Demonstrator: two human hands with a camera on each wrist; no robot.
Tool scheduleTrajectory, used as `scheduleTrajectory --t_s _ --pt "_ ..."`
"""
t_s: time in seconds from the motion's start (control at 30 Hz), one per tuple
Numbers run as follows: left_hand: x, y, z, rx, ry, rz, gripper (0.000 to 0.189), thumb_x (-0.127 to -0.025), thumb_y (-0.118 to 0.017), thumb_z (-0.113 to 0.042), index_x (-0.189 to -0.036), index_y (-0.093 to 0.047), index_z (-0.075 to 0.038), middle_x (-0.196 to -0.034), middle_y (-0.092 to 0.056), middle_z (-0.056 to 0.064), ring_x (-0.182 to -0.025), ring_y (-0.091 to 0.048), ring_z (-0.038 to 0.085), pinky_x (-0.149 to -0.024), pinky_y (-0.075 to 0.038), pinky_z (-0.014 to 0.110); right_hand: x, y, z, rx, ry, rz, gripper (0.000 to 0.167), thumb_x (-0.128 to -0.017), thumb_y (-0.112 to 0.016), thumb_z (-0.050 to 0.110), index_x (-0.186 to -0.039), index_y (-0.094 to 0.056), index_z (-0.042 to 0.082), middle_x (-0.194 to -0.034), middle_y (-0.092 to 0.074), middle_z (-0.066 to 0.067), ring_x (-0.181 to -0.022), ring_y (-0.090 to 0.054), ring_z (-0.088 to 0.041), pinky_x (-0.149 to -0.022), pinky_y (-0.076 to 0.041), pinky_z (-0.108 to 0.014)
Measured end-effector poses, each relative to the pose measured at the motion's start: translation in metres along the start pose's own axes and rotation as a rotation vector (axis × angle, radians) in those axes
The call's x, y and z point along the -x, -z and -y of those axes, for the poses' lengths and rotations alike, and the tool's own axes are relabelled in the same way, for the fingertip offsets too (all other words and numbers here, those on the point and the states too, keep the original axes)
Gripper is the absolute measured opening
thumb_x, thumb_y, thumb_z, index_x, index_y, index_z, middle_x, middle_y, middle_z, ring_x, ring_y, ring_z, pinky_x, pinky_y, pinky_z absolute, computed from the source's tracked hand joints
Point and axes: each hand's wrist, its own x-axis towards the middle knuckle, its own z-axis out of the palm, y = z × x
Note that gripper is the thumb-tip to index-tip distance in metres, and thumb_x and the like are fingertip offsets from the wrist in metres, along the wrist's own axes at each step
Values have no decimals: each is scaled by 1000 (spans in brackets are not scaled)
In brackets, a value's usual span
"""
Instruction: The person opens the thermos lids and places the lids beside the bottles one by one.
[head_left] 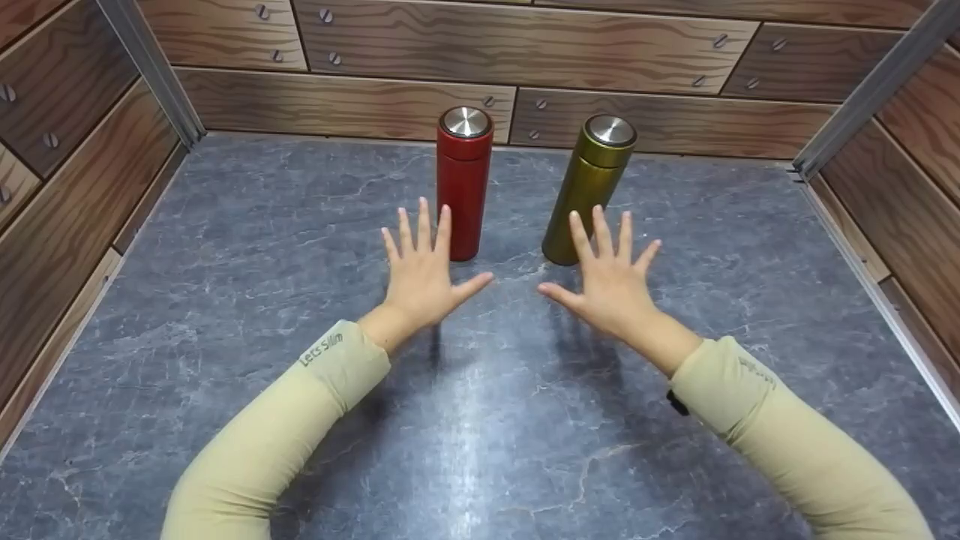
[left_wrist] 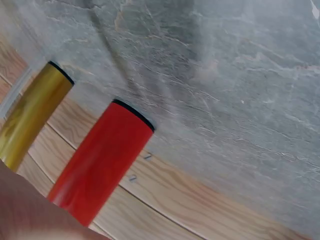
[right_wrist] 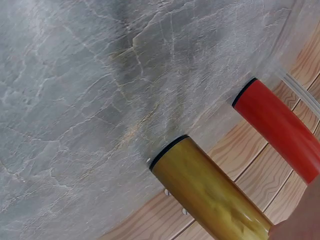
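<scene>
A red thermos flask point(head_left: 463, 187) with a silver-topped lid stands upright on the grey marbled surface. To its right stands a gold-green thermos flask point(head_left: 586, 191) with a similar lid. My left hand point(head_left: 422, 285) hovers in front of the red flask, palm down, fingers spread and straight, holding nothing. In the same way my right hand point(head_left: 611, 289) is spread in front of the gold-green flask. In the left wrist view the red flask point(left_wrist: 105, 160) is nearer than the gold one point(left_wrist: 35, 110). The right wrist view has the gold flask point(right_wrist: 210, 190) nearer and the red one point(right_wrist: 277, 127) behind.
Wood-patterned panels point(head_left: 525, 45) wall off the back, with more panels on the left point(head_left: 67, 187) and right point(head_left: 915, 172). Grey metal posts point(head_left: 150, 71) stand in the back corners. The marbled tabletop point(head_left: 225, 247) extends around both flasks.
</scene>
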Motion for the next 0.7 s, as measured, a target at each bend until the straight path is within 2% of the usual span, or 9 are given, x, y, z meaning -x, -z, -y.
scheduleTrajectory --t_s 0.33,0.57,0.7 --pt "-25 5 10 137 185 0 108 -77 -45 -76 -151 -2 -10 -157 4 19 -142 5 45 -113 -1 60 -1 3 -1 -8 -11 2 100 -80 -52 67 -151 -1 20 -157 5 -16 -139 10 -50 -97 6 -78" --pt "-47 8 14 333 293 -26 106 -76 -53 -71 -150 -10 -9 -157 -2 19 -143 0 43 -114 -2 57 -1 3 -1 -3 -14 9 100 -80 -53 67 -151 -1 20 -157 5 -16 -139 11 -49 -97 6 -78" --pt "-57 8 14 407 333 -45 106 -74 -57 -70 -150 -12 -11 -157 -6 17 -143 -4 41 -115 -5 56 -1 3 -1 5 -17 6 100 -80 -53 68 -151 -1 20 -157 4 -16 -139 11 -49 -97 5 -78"
